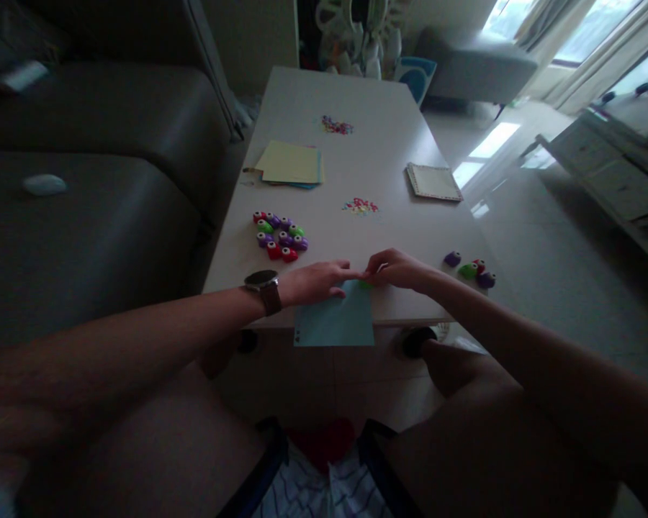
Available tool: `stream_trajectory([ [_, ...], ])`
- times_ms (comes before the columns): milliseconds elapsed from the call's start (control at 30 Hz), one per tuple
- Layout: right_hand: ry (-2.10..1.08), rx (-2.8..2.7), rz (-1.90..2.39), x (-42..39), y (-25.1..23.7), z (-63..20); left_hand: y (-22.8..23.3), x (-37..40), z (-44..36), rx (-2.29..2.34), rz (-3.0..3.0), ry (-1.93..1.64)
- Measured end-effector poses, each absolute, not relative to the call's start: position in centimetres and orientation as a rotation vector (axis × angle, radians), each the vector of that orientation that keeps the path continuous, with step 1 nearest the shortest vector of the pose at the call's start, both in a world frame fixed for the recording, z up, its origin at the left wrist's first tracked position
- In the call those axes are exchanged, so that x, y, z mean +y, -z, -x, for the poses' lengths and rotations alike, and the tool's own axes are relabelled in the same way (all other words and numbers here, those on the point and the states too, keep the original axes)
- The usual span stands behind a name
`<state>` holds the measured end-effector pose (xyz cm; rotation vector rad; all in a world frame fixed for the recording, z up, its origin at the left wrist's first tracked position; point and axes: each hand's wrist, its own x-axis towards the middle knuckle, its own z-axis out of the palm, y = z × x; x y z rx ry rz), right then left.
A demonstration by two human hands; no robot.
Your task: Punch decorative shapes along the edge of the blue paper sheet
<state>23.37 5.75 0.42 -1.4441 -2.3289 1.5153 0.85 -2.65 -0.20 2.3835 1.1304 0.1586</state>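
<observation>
Head view: both hands meet at the near table edge on a light blue paper sheet (335,320) that overhangs it. The left hand (316,282) lies flat on the sheet; the right hand (397,271) pinches something small and green at its top edge. Beyond, clustered punches (279,236) and confetti piles (360,206) suggest punching is well underway; a paper stack (291,165) remains.

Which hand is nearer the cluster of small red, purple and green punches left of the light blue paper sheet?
Left. The left hand lies just below that cluster; the right hand is farther right, beyond it.
</observation>
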Motion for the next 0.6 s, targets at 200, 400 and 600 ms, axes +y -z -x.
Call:
stream_trajectory([
  [200, -1.491, -2.348, 1.567, 5.7, -1.0, -22.4, 0.5, -2.6, -1.0, 1.124, -2.453, -0.135],
  [400, -1.395, -2.338, 1.605, 5.1, -1.1, -21.7, 0.2, -2.7, -1.1, 1.151, -2.443, -0.094],
  [600, -1.439, -2.31, 1.456, 4.9, -1.4, -23.4, 0.2, -2.8, -1.1, 1.174, -2.363, -0.201],
])
